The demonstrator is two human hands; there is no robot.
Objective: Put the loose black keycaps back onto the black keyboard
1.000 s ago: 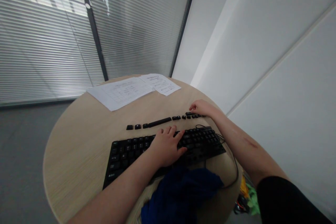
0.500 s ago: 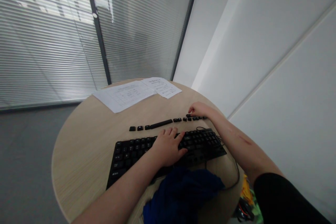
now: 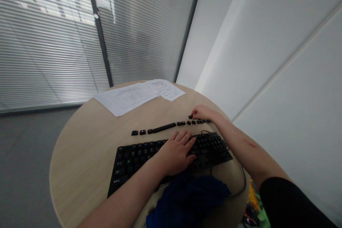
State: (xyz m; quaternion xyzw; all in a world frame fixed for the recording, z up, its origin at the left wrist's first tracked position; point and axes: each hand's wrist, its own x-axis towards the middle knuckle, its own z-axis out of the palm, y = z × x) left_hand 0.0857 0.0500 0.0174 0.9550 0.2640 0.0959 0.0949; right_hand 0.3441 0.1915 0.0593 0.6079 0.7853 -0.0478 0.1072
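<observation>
A black keyboard (image 3: 212,149) lies on the round wooden table, its lower middle partly hidden by my left arm. Across its keys rests my left hand (image 3: 176,154), palm down and fingers spread. Beyond the keyboard, loose black keys form a row, among them a long space bar (image 3: 164,127) and a square keycap (image 3: 135,133). My right hand (image 3: 202,112) is at the far right end of that row, fingers bent together around a small black keycap (image 3: 190,117). Other keycaps lie just below that hand.
Printed paper sheets (image 3: 125,98) lie at the table's far side. A crumpled dark blue cloth (image 3: 187,201) sits in front of the keyboard. A black cable (image 3: 244,181) curves along the right. Beyond are window blinds (image 3: 53,50) and a white wall (image 3: 288,78).
My left hand has slid slightly to the right over the keyboard. My right hand stays at the end of the row, its fingers drawn a little closer about the keycap.
</observation>
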